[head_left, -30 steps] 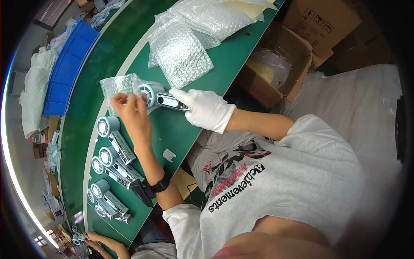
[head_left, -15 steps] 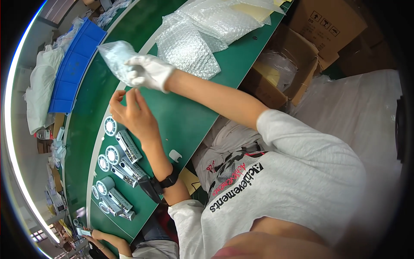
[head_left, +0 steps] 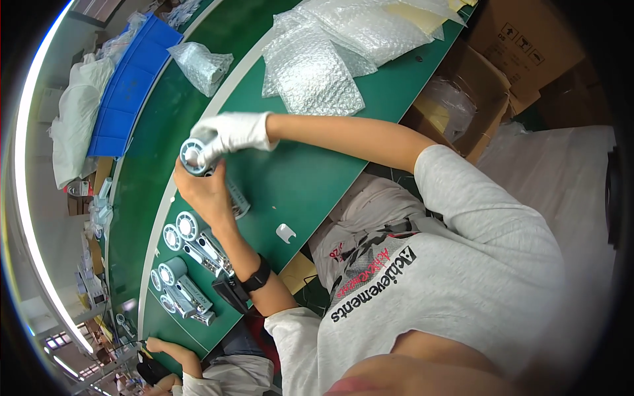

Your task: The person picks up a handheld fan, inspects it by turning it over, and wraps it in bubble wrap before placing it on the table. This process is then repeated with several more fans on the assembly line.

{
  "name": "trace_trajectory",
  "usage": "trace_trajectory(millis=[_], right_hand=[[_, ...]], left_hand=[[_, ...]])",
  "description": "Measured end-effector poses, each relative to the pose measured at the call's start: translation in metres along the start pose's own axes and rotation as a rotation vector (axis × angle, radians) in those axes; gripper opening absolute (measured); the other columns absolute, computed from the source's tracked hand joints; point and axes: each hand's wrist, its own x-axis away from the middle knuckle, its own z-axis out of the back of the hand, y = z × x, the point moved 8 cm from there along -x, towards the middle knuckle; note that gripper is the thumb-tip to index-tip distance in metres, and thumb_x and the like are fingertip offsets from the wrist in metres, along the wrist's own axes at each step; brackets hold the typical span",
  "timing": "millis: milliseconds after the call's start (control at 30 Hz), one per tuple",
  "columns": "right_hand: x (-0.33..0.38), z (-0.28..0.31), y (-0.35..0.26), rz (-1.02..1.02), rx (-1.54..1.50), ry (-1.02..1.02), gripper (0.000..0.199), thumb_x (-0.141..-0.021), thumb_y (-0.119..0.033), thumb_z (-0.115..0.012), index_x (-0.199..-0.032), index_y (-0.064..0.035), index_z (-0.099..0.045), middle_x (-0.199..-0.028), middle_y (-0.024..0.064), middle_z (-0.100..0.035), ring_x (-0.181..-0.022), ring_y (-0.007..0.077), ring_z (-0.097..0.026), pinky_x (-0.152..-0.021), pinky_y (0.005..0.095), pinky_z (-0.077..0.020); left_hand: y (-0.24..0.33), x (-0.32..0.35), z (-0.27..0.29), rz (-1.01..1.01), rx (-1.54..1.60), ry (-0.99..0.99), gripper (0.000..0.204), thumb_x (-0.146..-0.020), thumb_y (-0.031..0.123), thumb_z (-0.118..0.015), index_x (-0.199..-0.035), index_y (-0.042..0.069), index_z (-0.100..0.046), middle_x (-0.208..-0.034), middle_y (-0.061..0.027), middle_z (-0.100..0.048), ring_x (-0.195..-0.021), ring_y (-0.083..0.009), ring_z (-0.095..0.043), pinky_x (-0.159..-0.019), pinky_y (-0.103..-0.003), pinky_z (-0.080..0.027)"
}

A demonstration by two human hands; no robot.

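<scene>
Toward the far edge of the green desk (head_left: 297, 185), which a pale strip (head_left: 222, 97) marks, both hands meet on a pale blue handheld fan (head_left: 189, 154) with a round, slotted head. The bare left hand (head_left: 208, 195) has its grip closed around the fan just below the head; the white-gloved right hand (head_left: 232, 132) lies across the rim and face, and whether its grip holds or merely touches, I cannot tell. The step in hand looks like handling this single fan; from this pose, the next move would seem to call for a steady left grip, so that the glove can shift without the head tipping.

Toward the desk's lower left end lie more pale blue fans (head_left: 173, 270) in two groups, and clear bubble-wrap sheets (head_left: 314, 72) overlap at its upper end. Beyond the strip rests a crumpled bubble-wrap packet (head_left: 201, 66), its contents hard to make out.

The left hand hides the middle of the held fan's handle; the end that shows is blurred. Beside the black wrist device (head_left: 231, 292), some handle ends are unclear.
</scene>
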Motion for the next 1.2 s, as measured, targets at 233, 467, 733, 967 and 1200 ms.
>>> trace_trajectory(millis=[233,467,733,967,1200], right_hand=[[0.022,0.024,-0.043,0.325,-0.347,0.092,0.038,-0.069,-0.019,-0.069,-0.098,-0.001,-0.053,-0.083,0.0034,-0.059,-0.072,0.0111,-0.055,-0.067,0.0262,-0.0477],[0.022,0.019,-0.037,0.048,-1.051,-0.214,0.047,-0.062,-0.016,-0.075,-0.102,-0.0026,-0.054,-0.078,0.0027,-0.057,-0.073,0.0122,-0.055,-0.073,0.0261,-0.0475],[0.041,0.027,-0.084,0.588,0.088,0.011,0.04,-0.075,-0.025,-0.065,-0.109,-0.0076,-0.054,-0.093,0.0028,-0.057,-0.086,0.0144,-0.056,-0.078,0.0262,-0.0467],[0.039,0.007,-0.07,0.344,-0.129,-0.157,0.055,-0.063,-0.022,-0.075,-0.111,-0.0075,-0.053,-0.101,0.0056,-0.056,-0.092,0.0161,-0.055,-0.078,0.0274,-0.0464],[0.049,-0.02,-0.065,0.302,-0.054,-0.389,0.063,-0.058,-0.018,-0.077,-0.113,-0.0099,-0.049,-0.1,0.0058,-0.057,-0.092,0.0155,-0.055,-0.081,0.0287,-0.0453]], left_hand=[[0.03,0.004,-0.023,0.091,0.816,-0.113,0.076,-0.067,0.01,-0.068,-0.13,0.001,-0.024,-0.098,-0.0148,-0.051,-0.089,-0.0269,-0.054,-0.073,-0.036,-0.047],[0.055,0.033,-0.04,0.422,1.154,-0.495,0.081,-0.072,0.009,-0.065,-0.133,0.003,-0.012,-0.095,-0.0122,-0.052,-0.08,-0.024,-0.058,-0.064,-0.034,-0.049],[0.049,0.025,-0.007,0.017,0.542,0.047,0.073,-0.069,0.005,-0.067,-0.126,0.0,-0.021,-0.098,-0.0164,-0.052,-0.08,-0.0247,-0.058,-0.065,-0.034,-0.048],[0.046,0.032,0.014,-0.214,0.194,0.439,0.077,-0.068,0.024,-0.072,-0.123,0.002,-0.024,-0.107,-0.0205,-0.049,-0.098,-0.0283,-0.053,-0.082,-0.034,-0.043],[0.009,0.029,-0.032,0.347,1.713,-0.132,0.07,-0.079,0.057,-0.04,-0.118,-0.001,-0.035,-0.108,-0.0148,-0.05,-0.091,-0.0231,-0.055,-0.078,-0.034,-0.047]])
